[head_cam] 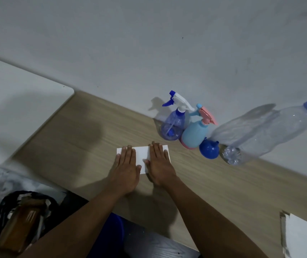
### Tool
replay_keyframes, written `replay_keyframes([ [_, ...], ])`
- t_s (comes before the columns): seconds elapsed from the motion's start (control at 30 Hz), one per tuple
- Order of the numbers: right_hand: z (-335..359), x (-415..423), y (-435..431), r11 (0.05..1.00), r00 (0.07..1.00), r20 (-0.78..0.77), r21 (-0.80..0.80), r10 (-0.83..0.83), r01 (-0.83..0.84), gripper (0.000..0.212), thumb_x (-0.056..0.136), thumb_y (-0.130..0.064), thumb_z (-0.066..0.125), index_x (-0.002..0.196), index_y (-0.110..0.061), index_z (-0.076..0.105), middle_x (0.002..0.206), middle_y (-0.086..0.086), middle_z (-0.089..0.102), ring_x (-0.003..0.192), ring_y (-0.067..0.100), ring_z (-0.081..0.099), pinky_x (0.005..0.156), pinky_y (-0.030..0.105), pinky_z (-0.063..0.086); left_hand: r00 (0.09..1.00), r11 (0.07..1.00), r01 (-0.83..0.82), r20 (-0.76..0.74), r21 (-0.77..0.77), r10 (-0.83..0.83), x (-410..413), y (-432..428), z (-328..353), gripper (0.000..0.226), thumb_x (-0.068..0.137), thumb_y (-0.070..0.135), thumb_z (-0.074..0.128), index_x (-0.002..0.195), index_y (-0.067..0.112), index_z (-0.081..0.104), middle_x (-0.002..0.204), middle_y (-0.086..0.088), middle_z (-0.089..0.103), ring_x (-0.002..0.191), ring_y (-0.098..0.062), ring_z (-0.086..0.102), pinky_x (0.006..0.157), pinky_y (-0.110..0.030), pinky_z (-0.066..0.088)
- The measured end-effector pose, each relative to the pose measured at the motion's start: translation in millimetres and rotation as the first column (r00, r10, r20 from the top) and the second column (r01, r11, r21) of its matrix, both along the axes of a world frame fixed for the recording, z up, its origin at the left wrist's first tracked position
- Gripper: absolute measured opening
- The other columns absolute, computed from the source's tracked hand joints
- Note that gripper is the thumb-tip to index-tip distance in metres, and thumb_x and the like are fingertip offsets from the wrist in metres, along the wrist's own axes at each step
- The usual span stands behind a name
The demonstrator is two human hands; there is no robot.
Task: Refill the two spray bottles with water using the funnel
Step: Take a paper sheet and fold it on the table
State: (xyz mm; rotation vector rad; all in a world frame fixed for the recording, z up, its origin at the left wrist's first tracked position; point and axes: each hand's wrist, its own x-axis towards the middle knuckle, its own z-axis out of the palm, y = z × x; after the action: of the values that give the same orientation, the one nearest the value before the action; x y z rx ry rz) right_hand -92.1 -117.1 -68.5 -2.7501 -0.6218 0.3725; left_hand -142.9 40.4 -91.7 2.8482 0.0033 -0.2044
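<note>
Against the wall stand a clear blue spray bottle (173, 125) with a white and blue trigger and a light blue spray bottle (195, 135) with a pink trigger. A blue funnel (209, 150) lies on the wooden table (74, 138) to their right. Beside it stands a large clear water bottle (264, 133) with a blue cap. My left hand (125, 170) and my right hand (159, 164) lie flat, fingers straight, on a white card (143, 155) in front of the bottles. Both hands hold nothing.
A white tabletop (18, 112) adjoins the wooden table at the left. A white sheet on torn cardboard (301, 239) lies at the near right corner. A brown bottle in a dark bag (20, 224) sits low at the left, below the table edge.
</note>
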Motion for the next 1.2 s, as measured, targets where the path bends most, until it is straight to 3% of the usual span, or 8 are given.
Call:
replay_keyframes([
  [0.17, -11, -1, -6, 1.0, 1.0, 0.001, -0.004, 0.006, -0.006, 0.066, 0.108, -0.04, 0.024, 0.158, -0.006, -0.001, 0.168, 0.011, -0.006, 0.155, 0.026, -0.01, 0.127, 0.043, -0.004, 1.0, 1.0, 0.0, -0.018, 0.01, 0.0, 2, -5, -4, 0.082, 0.09, 0.051, -0.003, 0.156, 0.002, 0.001, 0.165, -0.015, -0.004, 0.153, -0.027, -0.009, 0.119, -0.04, -0.01],
  [0.5, -13, -6, -91, 0.998, 0.998, -0.031, -0.011, -0.056, 0.055, 0.068, 0.107, -0.042, 0.025, 0.159, -0.008, -0.003, 0.168, 0.01, -0.008, 0.155, 0.025, -0.011, 0.126, 0.041, -0.006, 0.985, 0.986, 0.168, -0.045, 0.024, -0.166, 16, -70, 3, 0.081, 0.091, 0.05, 0.002, 0.154, -0.001, 0.009, 0.164, -0.019, 0.007, 0.153, -0.035, 0.006, 0.122, -0.047, 0.005],
  [0.67, -10, -33, -158, 0.989, 0.988, -0.039, -0.011, -0.148, 0.148, 0.068, 0.107, -0.042, 0.023, 0.158, -0.008, -0.005, 0.167, 0.01, -0.01, 0.154, 0.025, -0.013, 0.126, 0.042, -0.004, 0.96, 0.963, 0.268, -0.087, 0.032, -0.265, 8, -134, 8, 0.084, 0.088, 0.053, -0.007, 0.155, 0.004, -0.002, 0.165, -0.014, -0.003, 0.153, -0.031, -0.004, 0.122, -0.045, -0.002],
  [0.87, -6, -62, -264, 0.958, 0.957, -0.038, -0.043, -0.287, 0.285, 0.067, 0.107, -0.04, 0.023, 0.158, -0.006, -0.005, 0.167, 0.011, -0.012, 0.154, 0.023, -0.013, 0.124, 0.037, -0.008, 0.91, 0.918, 0.397, -0.141, 0.02, -0.39, 5, -242, 14, 0.067, 0.106, 0.043, 0.016, 0.154, 0.008, -0.014, 0.164, -0.008, -0.021, 0.151, -0.023, -0.021, 0.124, -0.042, -0.008],
  [1.03, -1, -96, -331, 0.918, 0.915, -0.08, -0.072, -0.395, 0.39, 0.067, 0.107, -0.038, 0.022, 0.157, -0.003, -0.006, 0.167, 0.013, -0.014, 0.154, 0.027, -0.015, 0.124, 0.04, -0.008, 0.85, 0.865, 0.502, -0.193, 0.019, -0.49, -8, -316, 16, 0.067, 0.106, 0.042, 0.017, 0.154, 0.009, -0.016, 0.163, -0.006, -0.025, 0.15, -0.022, -0.025, 0.124, -0.043, -0.008],
  [1.2, -2, -138, -344, 0.904, 0.9, -0.088, -0.066, -0.426, 0.422, 0.068, 0.106, -0.037, 0.021, 0.157, -0.001, -0.009, 0.165, 0.016, -0.017, 0.153, 0.029, -0.018, 0.123, 0.042, -0.009, 0.819, 0.832, 0.552, -0.227, 0.059, -0.527, -41, -331, 20, 0.067, 0.106, 0.043, 0.016, 0.154, 0.01, -0.017, 0.162, -0.006, -0.026, 0.149, -0.022, -0.026, 0.124, -0.042, -0.01],
])
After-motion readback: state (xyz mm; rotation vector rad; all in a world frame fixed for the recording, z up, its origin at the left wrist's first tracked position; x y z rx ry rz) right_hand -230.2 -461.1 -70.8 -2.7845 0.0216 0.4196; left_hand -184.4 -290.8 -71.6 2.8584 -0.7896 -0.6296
